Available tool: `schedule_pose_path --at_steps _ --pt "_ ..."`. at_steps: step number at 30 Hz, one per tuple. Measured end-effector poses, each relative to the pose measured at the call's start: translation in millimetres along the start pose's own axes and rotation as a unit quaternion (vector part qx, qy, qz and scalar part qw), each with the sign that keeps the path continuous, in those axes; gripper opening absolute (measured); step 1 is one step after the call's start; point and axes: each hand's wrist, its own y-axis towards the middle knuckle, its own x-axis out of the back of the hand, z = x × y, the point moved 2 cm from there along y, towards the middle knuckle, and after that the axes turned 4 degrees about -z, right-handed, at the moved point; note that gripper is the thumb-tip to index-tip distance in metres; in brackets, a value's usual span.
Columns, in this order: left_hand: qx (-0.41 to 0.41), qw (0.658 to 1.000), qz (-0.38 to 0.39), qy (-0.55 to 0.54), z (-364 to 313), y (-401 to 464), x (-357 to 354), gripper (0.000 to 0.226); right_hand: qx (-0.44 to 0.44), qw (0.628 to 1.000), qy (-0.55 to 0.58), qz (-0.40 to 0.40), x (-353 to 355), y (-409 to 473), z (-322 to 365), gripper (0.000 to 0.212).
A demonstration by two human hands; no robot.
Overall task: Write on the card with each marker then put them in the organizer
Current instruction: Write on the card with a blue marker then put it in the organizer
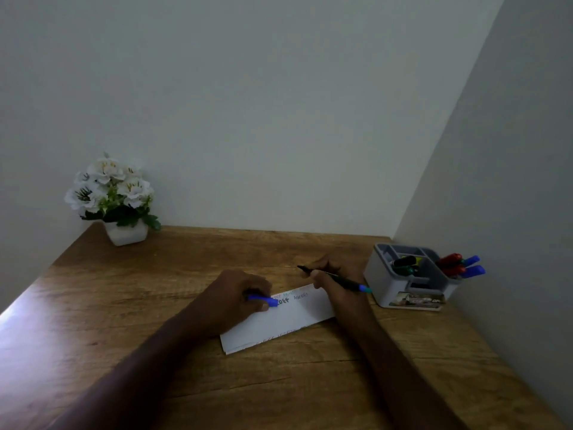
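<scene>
Card (288,318): a white strip lying flat at the centre of the wooden surface (124,305), long axis running from 7 to 1 o'clock; handwriting in several colours along its far edge, faint marks near its near edge.
Left hand (235,297): rests on the card's left end, grip closed around a blue cap (263,300) that points toward 3 o'clock.
Right hand (336,280): sits at the card's right end, grip closed on a dark marker (333,277); the tip points toward 10 o'clock, above the surface just past the card's far edge, and the blue tail end points toward 4 o'clock.
Organizer (403,293): grey and white, at 3 o'clock from the card, near the right wall (511,181) and just beside the right hand; red and blue markers lean out of its right compartment, dark and green ones sit in a left one.
Flowers (113,197): white blooms in a white pot at 10 o'clock, in the far left corner.
Open room: bare wood left of the card out to the left edge, across the near side, and between the card and the back wall.
</scene>
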Motion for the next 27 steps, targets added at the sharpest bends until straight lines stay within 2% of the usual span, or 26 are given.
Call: schedule_pose_path --at_steps 4,8,13,18,24,27 --pt "0.003 0.992 -0.099 -0.081 -9.3 -5.2 11.4 0.018 0.018 0.994 0.11 0.009 3.0 3.2 3.4 0.013" --pt "-0.006 0.977 -0.142 -0.156 -19.0 -7.6 19.2 0.011 0.043 0.986 0.158 0.03 4.8 3.0 3.0 0.01" --pt "0.002 0.967 -0.148 -0.207 -25.0 -8.7 21.2 0.011 0.063 0.977 0.195 0.051 0.6 0.6 6.5 0.008" --pt "-0.001 0.966 -0.146 -0.213 -25.8 -8.5 19.5 0.011 0.094 0.97 0.208 0.086 -7.6 -3.9 12.6 0.008" --pt "0.001 0.969 -0.133 -0.208 -26.6 -9.1 19.5 0.012 0.112 0.971 0.2 0.073 -10.3 -4.3 16.0 0.01" --pt "0.0 0.967 -0.124 -0.223 -27.7 -9.6 19.9 0.011 0.089 0.972 0.207 0.065 -9.6 -3.1 14.1 0.015"
